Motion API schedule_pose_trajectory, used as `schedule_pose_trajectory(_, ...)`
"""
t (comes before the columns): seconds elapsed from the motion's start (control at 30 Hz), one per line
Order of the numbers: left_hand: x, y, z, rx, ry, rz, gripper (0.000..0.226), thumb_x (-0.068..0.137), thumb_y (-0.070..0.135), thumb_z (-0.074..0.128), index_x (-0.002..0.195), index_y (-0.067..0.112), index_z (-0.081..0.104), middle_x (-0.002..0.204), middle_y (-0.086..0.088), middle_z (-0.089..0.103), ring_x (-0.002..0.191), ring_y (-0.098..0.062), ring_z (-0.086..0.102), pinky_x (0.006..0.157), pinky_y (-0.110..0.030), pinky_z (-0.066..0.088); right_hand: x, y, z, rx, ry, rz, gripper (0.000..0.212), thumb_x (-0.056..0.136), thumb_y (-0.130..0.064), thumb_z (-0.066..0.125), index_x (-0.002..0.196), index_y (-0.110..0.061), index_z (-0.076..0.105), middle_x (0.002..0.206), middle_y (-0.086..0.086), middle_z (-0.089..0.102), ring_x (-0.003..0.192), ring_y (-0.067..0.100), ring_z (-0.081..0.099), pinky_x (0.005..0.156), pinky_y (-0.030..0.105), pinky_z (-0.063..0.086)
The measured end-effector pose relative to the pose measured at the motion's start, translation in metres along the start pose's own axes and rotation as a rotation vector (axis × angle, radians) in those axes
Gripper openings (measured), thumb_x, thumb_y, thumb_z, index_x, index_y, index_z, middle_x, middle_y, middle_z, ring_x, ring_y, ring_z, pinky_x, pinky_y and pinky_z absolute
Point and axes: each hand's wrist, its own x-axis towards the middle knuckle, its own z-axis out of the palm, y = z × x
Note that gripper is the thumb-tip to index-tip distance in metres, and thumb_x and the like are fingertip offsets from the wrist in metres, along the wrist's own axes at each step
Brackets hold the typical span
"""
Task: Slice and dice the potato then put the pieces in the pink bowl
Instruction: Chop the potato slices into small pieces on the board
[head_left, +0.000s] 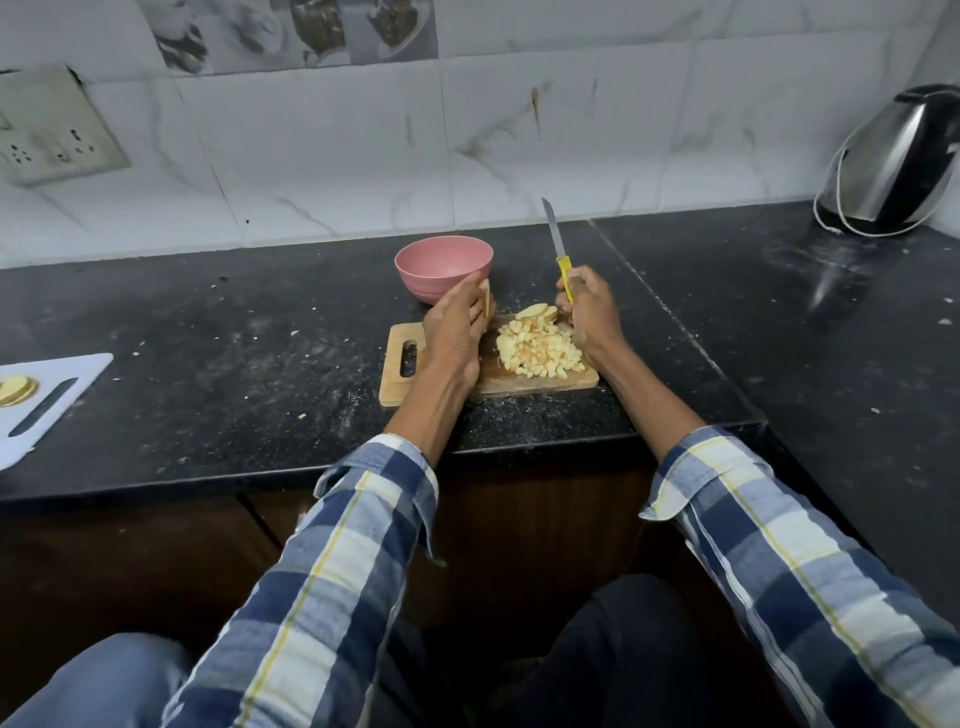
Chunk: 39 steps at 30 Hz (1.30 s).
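left hand (453, 332): fingers curled round a stack of potato slices (486, 303), held on edge over the far left part of the board, just in front of the bowl
right hand (589, 306): fist closed on the yellow handle of a knife (560, 253), hand at the board's far right corner
knife: blade points up and away toward the wall, clear of the food
diced potato (537, 349): loose pile of small cubes mid-right on the board, between the two hands, close to the right wrist
uncut slices (537, 312): a few lying flat at the far edge of the pile, just beside the right hand
cutting board (402, 384): wooden, slot handle at left end, sits near the front edge of the counter
pink bowl (443, 267): upright on the counter just behind the board's far left; no pieces visible inside from this angle
counter (234, 338): black stone, flecked with crumbs and pale scraps
white cutting board (62, 387): far left, well apart, with potato slices (18, 389) on it at the frame edge
kettle (893, 166): steel, far right corner against the wall, cord looped round its base
socket plate (49, 130): on the tiled wall, upper left
sleeves (353, 545): blue-white plaid, both forearms reach in from below
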Motion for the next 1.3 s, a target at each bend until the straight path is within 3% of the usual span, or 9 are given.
schedule_pose_trajectory(0.1,0.005,0.0,-0.009,0.149,0.043,0.076,0.009,0.093,0.011,0.075,0.102,0.013,0.074,0.113,-0.014,0.075,0.103,-0.022,0.068,0.099,-0.036,0.058,0.002,0.002,0.0,-0.029,-0.002,-0.012,0.029,0.111,-0.025,0.037,0.088,-0.023,0.054,0.073,-0.003,0.045,0.061,0.009,0.04,0.05,0.026,0.034)
schedule_pose_trajectory(0.2,0.007,-0.003,-0.018,0.445,0.031,0.176,0.022,0.095,0.008,0.069,0.115,0.015,0.073,0.112,-0.005,0.075,0.101,-0.022,0.074,0.091,-0.037,0.062,0.0,0.001,0.001,-0.07,-0.008,-0.034,0.029,0.111,-0.026,0.036,0.089,-0.024,0.054,0.073,-0.004,0.045,0.062,0.009,0.041,0.054,0.027,0.037)
schedule_pose_trajectory(0.43,0.015,-0.014,-0.024,1.093,-0.017,0.333,0.043,0.097,0.024,0.052,0.139,0.018,0.059,0.136,0.0,0.055,0.117,-0.009,0.06,0.109,-0.04,0.05,-0.004,-0.001,0.002,-0.106,-0.004,-0.075,0.027,0.111,-0.027,0.035,0.092,-0.021,0.053,0.073,-0.004,0.045,0.062,0.01,0.042,0.062,0.035,0.039)
schedule_pose_trajectory(0.57,0.01,-0.01,-0.026,0.892,0.075,0.301,0.036,0.105,0.019,0.04,0.135,0.016,0.06,0.132,-0.004,0.059,0.116,-0.013,0.06,0.103,-0.033,0.048,-0.002,0.001,0.002,-0.114,-0.008,-0.088,0.026,0.112,-0.026,0.035,0.096,-0.017,0.054,0.074,-0.005,0.046,0.062,0.009,0.043,0.064,0.036,0.041)
schedule_pose_trajectory(0.67,0.005,-0.006,-0.034,0.598,0.173,0.27,0.037,0.098,0.004,0.036,0.115,0.013,0.068,0.103,-0.005,0.073,0.099,-0.021,0.071,0.09,-0.043,0.059,-0.001,0.002,0.002,-0.109,-0.007,-0.09,0.026,0.112,-0.025,0.035,0.094,-0.018,0.054,0.072,-0.005,0.046,0.061,0.009,0.042,0.064,0.036,0.041)
schedule_pose_trajectory(0.8,-0.001,0.005,-0.033,0.331,0.26,0.212,0.051,0.084,-0.017,0.03,0.1,0.005,0.072,0.086,-0.011,0.071,0.082,-0.021,0.068,0.077,-0.032,0.06,-0.003,-0.001,0.003,-0.103,-0.016,-0.096,0.026,0.112,-0.025,0.036,0.095,-0.016,0.054,0.072,-0.003,0.046,0.063,0.011,0.042,0.065,0.036,0.039)
schedule_pose_trajectory(0.97,-0.011,0.013,-0.028,0.147,0.259,0.167,0.042,0.098,0.004,0.033,0.11,-0.001,0.073,0.09,-0.012,0.072,0.076,-0.012,0.068,0.064,-0.016,0.053,-0.005,-0.002,0.002,-0.1,-0.022,-0.085,0.026,0.112,-0.024,0.035,0.095,-0.017,0.053,0.073,-0.003,0.046,0.062,0.009,0.041,0.066,0.036,0.04)
schedule_pose_trajectory(1.13,-0.017,0.022,-0.033,0.518,0.147,0.277,0.037,0.092,-0.002,0.042,0.1,0.006,0.077,0.099,-0.009,0.075,0.08,-0.011,0.072,0.069,-0.023,0.058,-0.004,0.0,0.002,-0.106,-0.026,-0.083,0.025,0.112,-0.025,0.036,0.099,-0.014,0.054,0.075,-0.003,0.048,0.063,0.009,0.043,0.065,0.036,0.042)
schedule_pose_trajectory(1.3,-0.022,0.03,-0.053,1.119,-0.219,0.255,0.037,0.088,-0.002,0.053,0.106,0.016,0.079,0.107,0.009,0.075,0.104,-0.012,0.07,0.083,-0.027,0.057,-0.008,-0.011,0.001,-0.065,-0.025,-0.073,0.026,0.111,-0.02,0.037,0.095,-0.014,0.056,0.07,-0.003,0.046,0.054,0.006,0.037,0.05,0.023,0.031)
